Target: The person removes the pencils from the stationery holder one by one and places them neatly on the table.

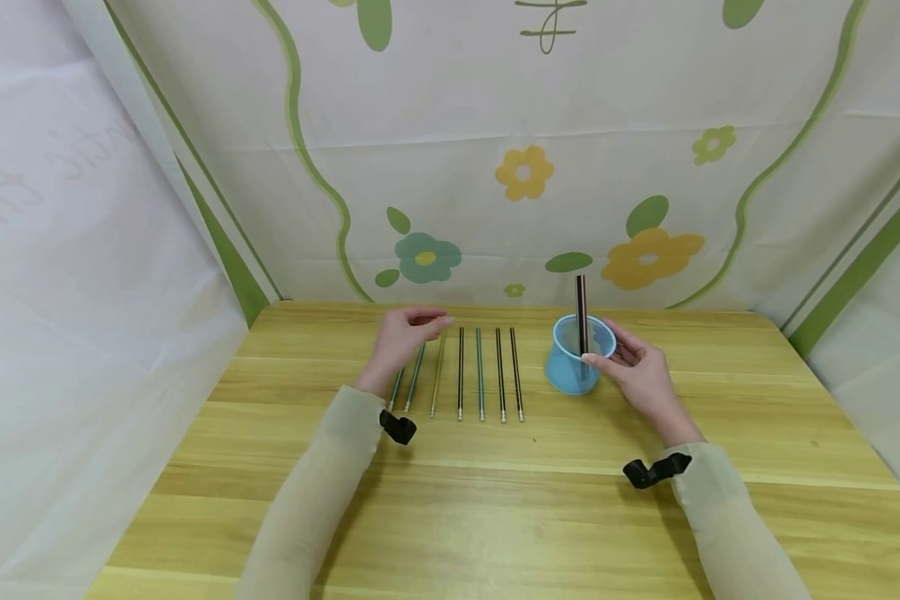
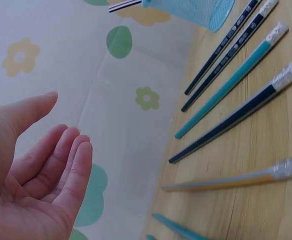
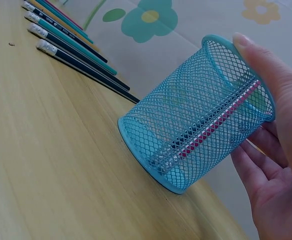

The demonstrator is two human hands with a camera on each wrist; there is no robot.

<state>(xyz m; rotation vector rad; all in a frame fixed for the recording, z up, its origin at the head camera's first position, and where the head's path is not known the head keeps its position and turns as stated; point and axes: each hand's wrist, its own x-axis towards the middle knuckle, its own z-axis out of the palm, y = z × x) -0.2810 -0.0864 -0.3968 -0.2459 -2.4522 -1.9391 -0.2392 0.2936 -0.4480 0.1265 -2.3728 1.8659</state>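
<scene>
My right hand grips a light blue mesh pencil cup near its rim, thumb on the near side and fingers round the far side. Inside the cup lean a red pencil and a dark one, their eraser ends down. My left hand hovers above the far ends of the left pencils, thumb apart from the lightly bent fingers, with nothing between them. Closest below it are a yellow pencil and two teal pencils, partly hidden by the hand and wrist.
Right of the yellow pencil lie a black pencil, a teal pencil and two more black pencils, in a row with erasers toward me. A flower-printed cloth hangs behind the wooden table.
</scene>
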